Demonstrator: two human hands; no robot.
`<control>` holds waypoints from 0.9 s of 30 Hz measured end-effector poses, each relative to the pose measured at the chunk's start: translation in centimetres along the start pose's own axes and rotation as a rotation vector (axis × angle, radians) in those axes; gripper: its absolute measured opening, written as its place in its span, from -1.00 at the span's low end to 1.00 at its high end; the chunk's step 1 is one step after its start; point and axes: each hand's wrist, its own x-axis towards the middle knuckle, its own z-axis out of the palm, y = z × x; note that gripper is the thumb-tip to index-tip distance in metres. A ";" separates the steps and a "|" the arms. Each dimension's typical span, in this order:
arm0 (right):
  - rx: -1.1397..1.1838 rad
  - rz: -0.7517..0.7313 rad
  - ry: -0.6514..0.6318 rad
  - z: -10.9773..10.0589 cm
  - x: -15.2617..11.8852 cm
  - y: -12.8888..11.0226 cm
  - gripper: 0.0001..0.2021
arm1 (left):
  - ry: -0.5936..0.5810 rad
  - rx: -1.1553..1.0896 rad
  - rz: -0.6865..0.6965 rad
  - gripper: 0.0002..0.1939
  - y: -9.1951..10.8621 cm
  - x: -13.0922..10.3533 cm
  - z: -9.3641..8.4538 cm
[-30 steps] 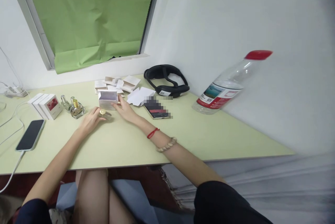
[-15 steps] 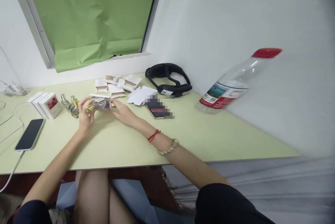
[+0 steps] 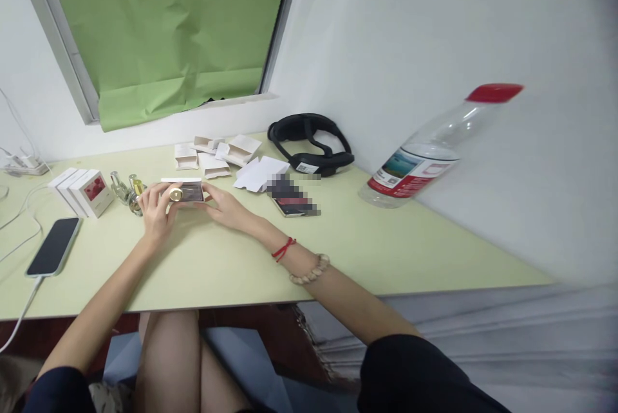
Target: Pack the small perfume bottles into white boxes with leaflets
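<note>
My left hand is closed around a small glass perfume bottle, whose round gold cap points toward me. Most of the bottle's body is hidden at the opening of a small white box; how deep it sits I cannot tell. My right hand grips the right end of that box, fingers behind and thumb below. Just left of my left hand, several glass perfume bottles with gold and silvery tops stand on the table.
Closed white boxes stand at left, near a charging phone. Opened empty boxes and white paper lie behind my hands. A black headset, another phone and a red-capped plastic bottle are to the right.
My left hand has turned the perfume bottle from lying slantwise across the box's front to lined up with its opening. Less of the glass shows. The right hand stays on the box.
</note>
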 end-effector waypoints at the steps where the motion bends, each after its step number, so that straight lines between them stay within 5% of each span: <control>1: 0.015 0.010 0.004 0.0 0.0 -0.1 -0.67 | 0.007 0.015 -0.018 -0.65 0.0 0.0 0.0; 12: 0.041 0.025 0.011 0.2 -0.1 -0.5 -0.61 | 0.041 0.102 0.024 -0.68 -0.3 0.3 0.5; 27: -0.005 0.054 0.074 0.5 -0.4 -1.4 -0.66 | -0.069 -0.198 -0.013 -0.62 -0.7 0.8 0.3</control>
